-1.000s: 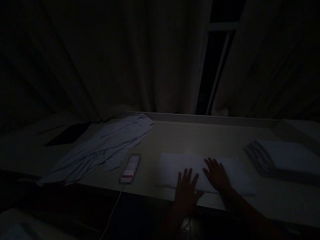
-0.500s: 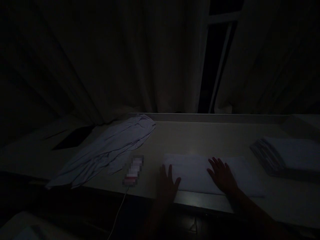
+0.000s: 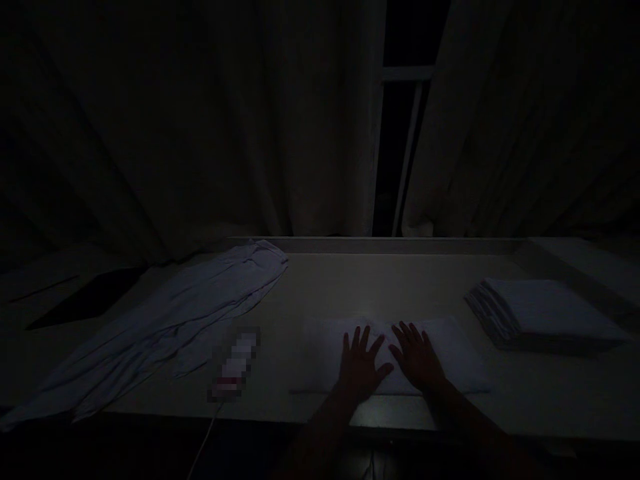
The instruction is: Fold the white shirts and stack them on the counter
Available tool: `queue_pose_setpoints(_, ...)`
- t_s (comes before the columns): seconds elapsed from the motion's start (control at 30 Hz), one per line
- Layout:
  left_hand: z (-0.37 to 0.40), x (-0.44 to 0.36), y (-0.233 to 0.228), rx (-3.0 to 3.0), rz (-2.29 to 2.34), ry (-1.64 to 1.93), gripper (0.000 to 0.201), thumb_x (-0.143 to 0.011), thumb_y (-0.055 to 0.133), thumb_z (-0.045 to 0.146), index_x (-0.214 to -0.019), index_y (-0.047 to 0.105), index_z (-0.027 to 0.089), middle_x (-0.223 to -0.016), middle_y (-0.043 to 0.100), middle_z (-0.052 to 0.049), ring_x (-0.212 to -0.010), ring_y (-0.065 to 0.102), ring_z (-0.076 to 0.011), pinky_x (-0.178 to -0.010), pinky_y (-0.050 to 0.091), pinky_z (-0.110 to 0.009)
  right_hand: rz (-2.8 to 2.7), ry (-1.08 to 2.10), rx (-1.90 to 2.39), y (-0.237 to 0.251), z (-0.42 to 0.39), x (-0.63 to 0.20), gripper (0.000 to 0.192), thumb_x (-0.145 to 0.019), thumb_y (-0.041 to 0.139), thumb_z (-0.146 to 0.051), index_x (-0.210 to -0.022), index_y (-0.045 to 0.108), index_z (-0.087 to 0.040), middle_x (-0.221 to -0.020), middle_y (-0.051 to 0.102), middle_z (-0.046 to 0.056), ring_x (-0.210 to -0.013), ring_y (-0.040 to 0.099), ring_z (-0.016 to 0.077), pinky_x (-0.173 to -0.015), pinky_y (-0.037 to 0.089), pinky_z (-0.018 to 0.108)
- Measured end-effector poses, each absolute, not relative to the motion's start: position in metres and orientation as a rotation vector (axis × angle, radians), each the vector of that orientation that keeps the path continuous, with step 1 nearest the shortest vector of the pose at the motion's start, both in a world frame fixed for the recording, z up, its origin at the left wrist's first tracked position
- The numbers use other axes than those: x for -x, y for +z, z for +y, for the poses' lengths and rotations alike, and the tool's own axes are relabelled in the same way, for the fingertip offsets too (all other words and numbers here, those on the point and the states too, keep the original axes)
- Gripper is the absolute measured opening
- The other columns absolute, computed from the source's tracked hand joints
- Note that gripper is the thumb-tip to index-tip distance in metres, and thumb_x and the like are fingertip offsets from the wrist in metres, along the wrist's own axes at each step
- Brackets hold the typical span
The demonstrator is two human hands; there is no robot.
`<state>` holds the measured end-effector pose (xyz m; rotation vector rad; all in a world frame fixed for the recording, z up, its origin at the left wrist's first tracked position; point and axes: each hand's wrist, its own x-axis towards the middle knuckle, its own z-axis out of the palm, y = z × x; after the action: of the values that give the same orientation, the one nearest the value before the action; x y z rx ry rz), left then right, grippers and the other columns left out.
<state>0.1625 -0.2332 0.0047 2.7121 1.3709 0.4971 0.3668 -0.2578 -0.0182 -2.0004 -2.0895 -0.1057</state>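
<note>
Pale cloth lies across the lower left of the frame: a crumpled sheet (image 3: 165, 320) spread loosely over the table (image 3: 350, 287), its far end bunched near the back edge. Just right of it, at lower centre-left, sits a small blurred object (image 3: 235, 363) with a thin cord trailing off the front edge. At lower centre, a folded white towel (image 3: 450, 360) lies flat near the front of the table. Both hands rest on it side by side, almost touching: the left hand (image 3: 361, 367) open with fingers spread, palm down, and the right hand (image 3: 416, 357) likewise flat and open, gripping nothing. The towel looks soft, light and limp; it would likely sag and unfold if lifted by one corner, so a hold at both short ends, or under the folded edge, seems safest. At the right of the frame, well apart, stands a neat stack of folded towels (image 3: 540, 313). Dark curtains (image 3: 200, 133) hang behind.
</note>
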Motion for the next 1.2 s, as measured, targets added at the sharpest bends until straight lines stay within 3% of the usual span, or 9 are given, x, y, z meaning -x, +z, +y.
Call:
queue_pose_setpoints(0.23,-0.197,-0.095,0.011,-2.604,1.808,0.38,0.061,-0.09,0.034,0.062,-0.144,0.037,0.035,-0.154,0.032,-0.005,-0.141,0.026,-0.0337,-0.113,0.016,-0.058,-2.059,-0.003,2.007,-0.016,-0.256,-0.367,0.061,-0.095,0.023,-0.06,-0.148,0.03,-0.03,-0.156,0.027,0.005,-0.143,0.018,0.0292,-0.113,0.013,0.056)
queue_pose_setpoints(0.4,-0.191,-0.061,0.008,-2.465,2.106,0.288,0.068,-0.09,0.03,0.064,-0.145,0.039,0.025,-0.153,0.033,-0.012,-0.14,0.027,-0.038,-0.11,0.02,-0.057,-2.06,0.02,2.018,-0.018,-0.255,-0.369,0.062,-0.095,0.023,-0.06,-0.148,0.03,-0.03,-0.156,0.026,0.005,-0.144,0.017,0.0296,-0.113,0.011,0.057)
queue_pose_setpoints(0.6,-0.197,-0.06,0.002,-2.491,2.19,0.267,0.071,-0.09,0.03,0.063,-0.145,0.038,0.018,-0.153,0.03,-0.019,-0.141,0.025,-0.0373,-0.111,0.02,-0.052,-2.085,0.06,2.006,-0.003,-0.254,-0.357,0.064,-0.096,0.022,-0.058,-0.15,0.028,-0.024,-0.157,0.022,0.008,-0.145,0.011,0.0313,-0.113,0.008,0.06)
queue_pose_setpoints(0.8,-0.204,-0.047,-0.002,-2.559,2.166,0.265,0.071,-0.09,0.032,0.061,-0.145,0.037,0.017,-0.154,0.028,-0.019,-0.142,0.024,-0.0369,-0.112,0.02,-0.05,-2.345,0.253,1.668,0.011,-0.253,-0.297,0.07,-0.094,0.025,-0.062,-0.15,0.027,-0.021,-0.155,0.024,0.008,-0.145,0.012,0.0297,-0.116,0.004,0.055)
queue_pose_setpoints(1.2,-0.209,-0.043,0.002,-2.503,2.197,0.271,0.072,-0.089,0.034,0.06,-0.146,0.035,0.016,-0.154,0.028,-0.019,-0.141,0.024,-0.0373,-0.111,0.021,-0.051,-2.14,0.278,1.85,0.005,-0.221,-0.29,0.068,-0.094,0.02,-0.065,-0.15,0.028,-0.026,-0.156,0.024,0.005,-0.144,0.014,0.0302,-0.114,0.007,0.056)
